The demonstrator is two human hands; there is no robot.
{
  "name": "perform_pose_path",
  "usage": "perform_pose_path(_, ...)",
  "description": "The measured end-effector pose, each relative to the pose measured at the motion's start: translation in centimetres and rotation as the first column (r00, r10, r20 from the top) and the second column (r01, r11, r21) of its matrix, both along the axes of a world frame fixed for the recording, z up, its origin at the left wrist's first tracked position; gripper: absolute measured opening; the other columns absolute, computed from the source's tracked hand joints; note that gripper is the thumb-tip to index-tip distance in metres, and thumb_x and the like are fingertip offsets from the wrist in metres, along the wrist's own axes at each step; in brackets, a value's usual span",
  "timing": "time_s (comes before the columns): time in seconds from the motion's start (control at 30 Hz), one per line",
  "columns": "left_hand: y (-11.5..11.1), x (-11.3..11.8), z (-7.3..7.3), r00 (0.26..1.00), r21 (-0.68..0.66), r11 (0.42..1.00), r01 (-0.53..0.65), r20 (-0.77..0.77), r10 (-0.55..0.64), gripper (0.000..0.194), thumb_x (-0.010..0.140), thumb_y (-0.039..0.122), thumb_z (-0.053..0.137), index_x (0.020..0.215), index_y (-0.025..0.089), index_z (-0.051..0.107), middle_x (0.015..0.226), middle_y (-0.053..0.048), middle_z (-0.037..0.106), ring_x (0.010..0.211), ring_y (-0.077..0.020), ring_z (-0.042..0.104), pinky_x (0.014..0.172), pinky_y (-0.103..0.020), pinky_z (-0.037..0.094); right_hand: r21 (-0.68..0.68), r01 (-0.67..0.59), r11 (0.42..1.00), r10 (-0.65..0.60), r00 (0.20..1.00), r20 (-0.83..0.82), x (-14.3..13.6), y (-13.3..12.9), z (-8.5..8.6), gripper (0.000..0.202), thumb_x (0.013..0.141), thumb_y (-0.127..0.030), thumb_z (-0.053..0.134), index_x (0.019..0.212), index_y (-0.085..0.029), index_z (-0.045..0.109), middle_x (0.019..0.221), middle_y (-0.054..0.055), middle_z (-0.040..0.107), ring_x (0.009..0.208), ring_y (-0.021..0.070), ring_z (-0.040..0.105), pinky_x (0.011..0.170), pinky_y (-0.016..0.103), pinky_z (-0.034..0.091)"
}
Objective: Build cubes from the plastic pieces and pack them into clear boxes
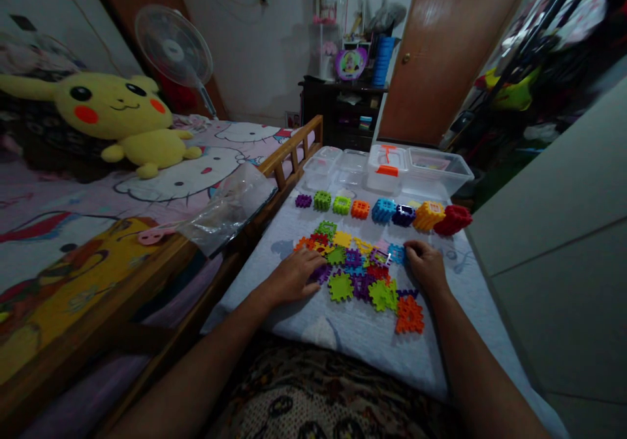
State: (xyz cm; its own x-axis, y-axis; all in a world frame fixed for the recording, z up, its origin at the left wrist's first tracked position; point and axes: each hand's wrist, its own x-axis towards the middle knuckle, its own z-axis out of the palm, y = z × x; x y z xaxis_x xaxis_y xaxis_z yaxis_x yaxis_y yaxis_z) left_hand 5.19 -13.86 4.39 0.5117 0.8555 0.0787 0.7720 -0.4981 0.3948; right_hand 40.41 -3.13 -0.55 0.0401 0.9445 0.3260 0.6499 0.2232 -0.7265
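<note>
Loose plastic tiles with notched edges lie in a pile on the cloth-covered table point(304, 325). My left hand point(294, 276) rests at the pile's left side, fingers apart, over orange tiles and beside a purple tile point(321, 274). At the right side, my right hand point(425, 264) pinches the edge of a light blue tile point(396, 253). Near the front lie a lime green tile point(340, 287) and an orange tile point(409, 315). Behind the pile, tiles stand stacked by colour in a row, from a purple stack point(303, 200) to a red stack point(453, 220).
Clear plastic boxes point(435, 171) stand at the table's back edge, one with an orange-handled lid point(386, 158). A wooden bed rail point(289, 155) runs along the left. On the bed are a plastic bag point(228, 210) and a yellow plush toy point(122, 119).
</note>
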Motion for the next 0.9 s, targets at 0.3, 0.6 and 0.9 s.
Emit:
perform_pose_path(0.3,2.3,1.7,0.6,0.998,0.064,0.998,0.005,0.054,-0.009,0.046,0.082,0.04,0.072,0.123,0.022,0.061,0.132,-0.012,0.057,0.125,-0.0296,0.05,0.109,-0.046,0.039,0.007,0.014,1.0,-0.014,1.0,-0.015,-0.3,-0.2,0.2,0.03,0.075,-0.04,0.051,0.079,-0.02,0.072,0.082,0.008,0.075,0.076,0.0232,0.066,0.078,0.036,0.052)
perform_pose_path(0.6,3.7,3.3,0.9,0.995,0.034,0.999,0.019,-0.103,-0.016,0.028,0.087,0.022,0.064,0.115,0.021,0.063,0.12,-0.01,0.065,0.113,-0.0272,0.058,0.099,-0.042,0.047,0.003,0.009,1.0,-0.009,1.0,-0.005,-0.1,0.0,0.0,0.031,0.076,-0.04,0.05,0.081,-0.019,0.072,0.084,0.008,0.075,0.078,0.0232,0.067,0.078,0.036,0.052)
perform_pose_path(0.9,4.1,2.5,-0.3,0.996,0.112,0.989,0.094,-0.012,-0.093,0.023,0.087,0.01,0.056,0.104,0.019,0.067,0.106,-0.009,0.07,0.103,-0.023,0.063,0.094,-0.036,0.051,0.012,0.019,1.0,-0.02,1.0,0.002,-0.2,0.0,0.0,0.031,0.075,-0.04,0.05,0.08,-0.019,0.072,0.084,0.008,0.075,0.078,0.0234,0.066,0.08,0.036,0.051)
